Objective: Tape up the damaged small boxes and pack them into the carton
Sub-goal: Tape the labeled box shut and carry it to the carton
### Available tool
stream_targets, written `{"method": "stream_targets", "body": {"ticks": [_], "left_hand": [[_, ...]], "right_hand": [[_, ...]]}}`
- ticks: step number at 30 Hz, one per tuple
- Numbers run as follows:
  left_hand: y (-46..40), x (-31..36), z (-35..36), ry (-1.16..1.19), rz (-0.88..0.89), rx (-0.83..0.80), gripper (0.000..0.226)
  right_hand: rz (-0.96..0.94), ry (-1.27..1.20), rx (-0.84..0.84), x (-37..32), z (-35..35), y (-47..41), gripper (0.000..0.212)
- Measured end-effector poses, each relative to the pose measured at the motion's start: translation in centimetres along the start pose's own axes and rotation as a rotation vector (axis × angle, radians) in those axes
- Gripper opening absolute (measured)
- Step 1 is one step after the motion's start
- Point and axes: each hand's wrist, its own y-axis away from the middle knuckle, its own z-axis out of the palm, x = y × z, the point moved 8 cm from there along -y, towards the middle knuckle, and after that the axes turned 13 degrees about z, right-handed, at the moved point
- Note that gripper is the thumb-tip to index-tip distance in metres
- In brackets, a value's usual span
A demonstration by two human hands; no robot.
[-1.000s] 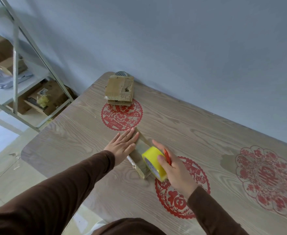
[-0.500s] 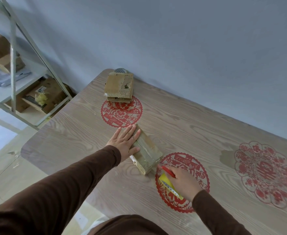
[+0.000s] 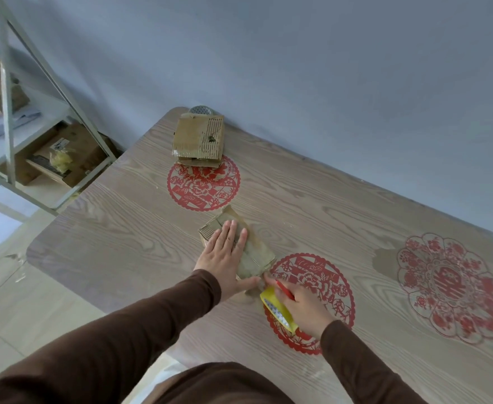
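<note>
The small box, judged light, crushable corrugated card best held by its flat faces, lay on the surface pinned under the left hand, whose grip was flat and wide, while beside it the right hand gripped the yellow tape roll.

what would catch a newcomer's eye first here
The two hands at the table's near middle: the left hand pressed flat on a small box, the right hand gripping yellow tape just beside it. Next, the red paper-cuts on the table.

Left hand shifted onto box top — pressing flat.
</note>
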Motion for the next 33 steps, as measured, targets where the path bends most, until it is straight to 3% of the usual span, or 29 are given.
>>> {"method": "stream_targets", "body": {"ticks": [6, 11, 15, 20, 23, 26, 27, 29, 31, 32, 33], "left_hand": [[1.5, 4.3, 0.8, 0.015, 0.046, 0.096, 0.077], [1.2, 4.0, 1.3, -0.045, 0.136, 0.192, 0.070], [0.5, 3.2, 0.7, -0.092, 0.241, 0.241, 0.075], [-1.6, 0.1, 0.0, -0.275, 0.431, 0.006, 0.086], [-2.6, -1.8, -1.5, -0.307, 0.371, 0.012, 0.092], [-0.2, -4.3, -3.3, -0.008, 0.039, 0.229, 0.108], [1.6, -4.2, -3.2, 0.146, -0.052, 0.357, 0.103], [5.2, -4.1, -0.4, 0.514, -0.289, 0.555, 0.064], [6.5, -3.1, 3.9, 1.095, -0.570, 0.490, 0.016], [6.1, -1.9, 5.5, 1.361, -0.665, 0.401, 0.010], [5.3, -0.9, 6.7, 1.524, -0.693, 0.305, 0.021]], "right_hand": [[-0.081, -0.002, -0.031, -0.2, 0.7, 0.8, 0.046], [-0.038, -0.198, -0.058, 0.7, 1.0, 0.7, 0.047], [-0.032, -0.412, -0.052, 0.6, 1.6, 1.6, 0.045], [0.019, -0.659, -0.137, -1.8, 6.0, 2.4, 0.039], [0.030, -0.806, -0.064, -3.5, 7.0, 1.7, 0.039], [0.051, -0.912, -0.061, -4.1, 7.6, 0.6, 0.040], [0.053, -0.908, -0.054, -4.1, 7.6, 0.5, 0.040], [0.046, -0.880, -0.047, -3.9, 7.8, 0.5, 0.040], [0.031, -0.862, -0.055, -3.9, 8.0, 0.5, 0.040], [0.027, -0.875, -0.072, -3.9, 8.0, 0.5, 0.040], [0.026, -0.893, -0.092, -4.0, 7.9, 0.6, 0.038]]}}
